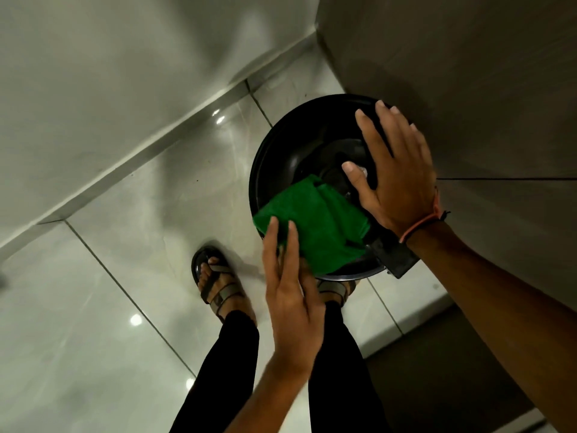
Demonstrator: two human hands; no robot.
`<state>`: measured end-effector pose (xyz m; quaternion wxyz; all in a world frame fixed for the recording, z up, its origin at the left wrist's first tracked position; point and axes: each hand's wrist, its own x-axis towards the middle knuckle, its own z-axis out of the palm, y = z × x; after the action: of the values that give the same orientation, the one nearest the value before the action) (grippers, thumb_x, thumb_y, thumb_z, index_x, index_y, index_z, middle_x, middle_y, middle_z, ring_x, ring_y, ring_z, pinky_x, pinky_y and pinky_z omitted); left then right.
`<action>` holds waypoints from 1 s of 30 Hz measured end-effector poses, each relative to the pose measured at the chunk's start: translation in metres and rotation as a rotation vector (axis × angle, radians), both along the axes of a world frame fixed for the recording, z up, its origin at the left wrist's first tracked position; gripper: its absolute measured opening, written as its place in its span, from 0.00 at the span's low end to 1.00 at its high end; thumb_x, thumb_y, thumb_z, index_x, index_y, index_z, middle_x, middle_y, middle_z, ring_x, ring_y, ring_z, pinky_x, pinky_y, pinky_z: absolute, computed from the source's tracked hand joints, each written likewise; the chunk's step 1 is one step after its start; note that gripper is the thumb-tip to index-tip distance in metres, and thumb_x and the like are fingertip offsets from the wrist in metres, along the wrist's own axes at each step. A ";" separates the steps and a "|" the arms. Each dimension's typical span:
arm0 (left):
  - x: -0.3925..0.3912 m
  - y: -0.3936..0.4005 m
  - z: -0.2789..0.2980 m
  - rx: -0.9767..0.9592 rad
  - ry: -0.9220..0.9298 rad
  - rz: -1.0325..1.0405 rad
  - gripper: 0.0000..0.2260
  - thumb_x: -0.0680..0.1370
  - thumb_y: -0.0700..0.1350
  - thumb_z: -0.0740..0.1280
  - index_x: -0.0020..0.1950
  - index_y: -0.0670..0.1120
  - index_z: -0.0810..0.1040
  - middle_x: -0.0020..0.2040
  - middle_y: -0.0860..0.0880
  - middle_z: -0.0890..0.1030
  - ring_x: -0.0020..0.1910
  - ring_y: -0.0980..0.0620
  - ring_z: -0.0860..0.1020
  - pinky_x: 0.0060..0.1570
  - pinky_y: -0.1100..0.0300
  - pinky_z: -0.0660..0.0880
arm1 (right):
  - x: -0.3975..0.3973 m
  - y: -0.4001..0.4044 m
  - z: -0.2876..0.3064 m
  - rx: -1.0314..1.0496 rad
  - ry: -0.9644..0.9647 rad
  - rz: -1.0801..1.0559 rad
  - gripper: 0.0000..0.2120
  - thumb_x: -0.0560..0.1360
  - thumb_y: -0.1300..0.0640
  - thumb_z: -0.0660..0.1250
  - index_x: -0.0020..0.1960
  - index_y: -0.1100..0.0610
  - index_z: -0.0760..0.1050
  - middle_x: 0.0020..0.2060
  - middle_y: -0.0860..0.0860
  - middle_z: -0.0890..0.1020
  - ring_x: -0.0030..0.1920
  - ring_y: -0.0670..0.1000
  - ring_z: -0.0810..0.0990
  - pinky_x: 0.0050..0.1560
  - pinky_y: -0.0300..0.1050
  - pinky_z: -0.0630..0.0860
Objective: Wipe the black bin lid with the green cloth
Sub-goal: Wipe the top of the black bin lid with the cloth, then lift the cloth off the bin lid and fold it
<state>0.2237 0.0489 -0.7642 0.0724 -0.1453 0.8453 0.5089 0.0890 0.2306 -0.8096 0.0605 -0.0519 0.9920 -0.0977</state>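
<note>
The round black bin lid [281, 151] sits on its bin in the corner, seen from above. The green cloth [315, 220] lies folded over the lid's near left edge. My left hand [288, 289] presses on the cloth's near corner, fingers stretched over it. My right hand [393, 179] rests flat on the lid's right side with fingers spread, the thumb near the lid's centre. A black hinge block [395, 257] juts out below my right wrist.
The bin stands in a corner between a grey wall [125, 73] on the left and a panel [468, 89] on the right. Glossy floor tiles [109, 292] spread to the left. My sandalled feet [218, 285] stand just before the bin.
</note>
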 end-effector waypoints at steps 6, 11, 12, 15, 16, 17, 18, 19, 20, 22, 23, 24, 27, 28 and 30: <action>-0.063 -0.048 0.002 -0.054 -0.063 -0.047 0.26 0.81 0.48 0.70 0.78 0.49 0.68 0.71 0.49 0.71 0.52 0.60 0.79 0.50 0.72 0.80 | 0.001 0.000 -0.001 -0.045 -0.001 -0.002 0.32 0.85 0.35 0.49 0.84 0.50 0.58 0.84 0.55 0.61 0.84 0.58 0.59 0.82 0.62 0.60; -0.103 -0.071 0.005 -0.278 -0.127 -0.377 0.17 0.77 0.53 0.73 0.62 0.45 0.82 0.51 0.44 0.83 0.51 0.47 0.79 0.50 0.45 0.81 | -0.003 -0.005 0.018 -0.073 -0.128 -0.016 0.33 0.83 0.36 0.48 0.84 0.50 0.58 0.84 0.57 0.59 0.85 0.59 0.57 0.83 0.63 0.56; -0.104 -0.070 0.011 -0.266 -0.135 -0.422 0.15 0.78 0.51 0.73 0.60 0.43 0.82 0.51 0.43 0.83 0.51 0.46 0.78 0.50 0.44 0.80 | -0.004 -0.007 0.026 -0.108 -0.167 -0.036 0.34 0.82 0.35 0.47 0.83 0.50 0.60 0.84 0.58 0.59 0.85 0.59 0.56 0.84 0.63 0.54; -0.111 -0.069 0.036 -0.121 -0.117 -0.573 0.11 0.79 0.44 0.72 0.58 0.39 0.81 0.52 0.41 0.79 0.51 0.45 0.78 0.52 0.49 0.80 | -0.003 -0.020 0.056 -0.424 -0.367 -0.147 0.33 0.81 0.33 0.51 0.76 0.51 0.74 0.83 0.59 0.62 0.85 0.56 0.55 0.85 0.57 0.52; -0.116 -0.067 0.051 -0.066 -0.104 -0.629 0.10 0.80 0.43 0.71 0.57 0.39 0.81 0.53 0.42 0.78 0.51 0.47 0.78 0.52 0.54 0.80 | -0.002 -0.027 0.073 -0.618 -0.490 -0.231 0.29 0.83 0.34 0.54 0.70 0.50 0.80 0.81 0.58 0.66 0.85 0.55 0.57 0.84 0.52 0.54; -0.121 -0.066 0.068 -0.024 -0.084 -0.673 0.09 0.80 0.43 0.70 0.58 0.40 0.80 0.53 0.44 0.77 0.50 0.49 0.79 0.51 0.60 0.79 | 0.000 -0.034 0.092 -0.841 -0.609 -0.343 0.25 0.83 0.34 0.56 0.62 0.47 0.84 0.78 0.58 0.72 0.83 0.54 0.63 0.82 0.47 0.60; -0.128 -0.067 0.090 0.020 -0.073 -0.699 0.08 0.81 0.43 0.69 0.58 0.42 0.79 0.53 0.46 0.78 0.49 0.52 0.80 0.49 0.64 0.78 | 0.004 -0.040 0.117 -1.036 -0.690 -0.464 0.24 0.81 0.33 0.58 0.56 0.46 0.86 0.73 0.58 0.78 0.78 0.52 0.72 0.78 0.44 0.66; -0.139 -0.067 0.122 0.060 -0.076 -0.708 0.06 0.82 0.44 0.68 0.57 0.44 0.79 0.50 0.48 0.80 0.47 0.56 0.81 0.46 0.66 0.77 | 0.006 -0.040 0.151 -1.182 -0.725 -0.558 0.24 0.79 0.32 0.60 0.53 0.47 0.87 0.68 0.58 0.82 0.70 0.48 0.79 0.73 0.42 0.72; -0.151 -0.068 0.156 0.079 -0.083 -0.705 0.04 0.82 0.45 0.67 0.57 0.47 0.78 0.47 0.49 0.81 0.45 0.56 0.81 0.43 0.67 0.77 | 0.008 -0.040 0.187 -1.247 -0.733 -0.595 0.25 0.79 0.32 0.63 0.54 0.50 0.86 0.65 0.59 0.84 0.65 0.46 0.83 0.70 0.42 0.76; -0.173 -0.069 0.210 0.090 -0.044 -0.685 0.01 0.83 0.46 0.66 0.53 0.50 0.76 0.40 0.50 0.81 0.38 0.55 0.81 0.37 0.63 0.76 | 0.014 -0.042 0.240 -1.342 -0.697 -0.533 0.25 0.79 0.40 0.68 0.65 0.57 0.82 0.64 0.60 0.84 0.67 0.49 0.82 0.72 0.46 0.77; -0.185 -0.068 0.242 0.093 -0.002 -0.670 0.03 0.83 0.47 0.65 0.51 0.50 0.75 0.38 0.50 0.80 0.36 0.56 0.79 0.36 0.62 0.74 | 0.016 -0.040 0.272 -1.384 -0.671 -0.495 0.24 0.78 0.46 0.70 0.70 0.58 0.78 0.65 0.60 0.84 0.69 0.52 0.81 0.72 0.48 0.77; -0.196 -0.067 0.287 0.085 0.046 -0.661 0.04 0.83 0.47 0.65 0.49 0.49 0.75 0.37 0.50 0.79 0.34 0.57 0.77 0.35 0.62 0.72 | 0.015 -0.039 0.318 -1.422 -0.624 -0.473 0.24 0.77 0.53 0.72 0.72 0.58 0.76 0.66 0.61 0.83 0.69 0.53 0.82 0.70 0.47 0.79; -0.216 -0.055 0.388 0.044 0.190 -0.604 0.07 0.83 0.47 0.65 0.49 0.44 0.75 0.35 0.48 0.79 0.33 0.56 0.77 0.34 0.61 0.71 | 0.012 -0.050 0.415 -1.459 -0.491 -0.464 0.28 0.73 0.71 0.76 0.70 0.59 0.74 0.60 0.58 0.86 0.63 0.56 0.84 0.63 0.51 0.83; -0.222 -0.047 0.420 0.026 0.261 -0.575 0.08 0.83 0.46 0.65 0.49 0.43 0.74 0.34 0.50 0.78 0.33 0.58 0.77 0.33 0.64 0.71 | 0.008 -0.050 0.450 -1.463 -0.403 -0.503 0.28 0.72 0.73 0.76 0.69 0.60 0.73 0.59 0.57 0.86 0.63 0.58 0.85 0.63 0.54 0.83; -0.231 -0.021 0.488 0.019 0.376 -0.491 0.07 0.82 0.45 0.67 0.49 0.41 0.75 0.35 0.52 0.77 0.33 0.58 0.76 0.35 0.65 0.70 | 0.002 -0.040 0.521 -1.491 -0.216 -0.632 0.29 0.69 0.73 0.78 0.66 0.61 0.74 0.58 0.57 0.86 0.60 0.59 0.86 0.58 0.56 0.86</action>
<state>-0.0069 0.0278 -0.2761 0.0368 0.1609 0.8490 0.5019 0.0908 0.1908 -0.2887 0.0749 0.2133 0.6230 -0.7488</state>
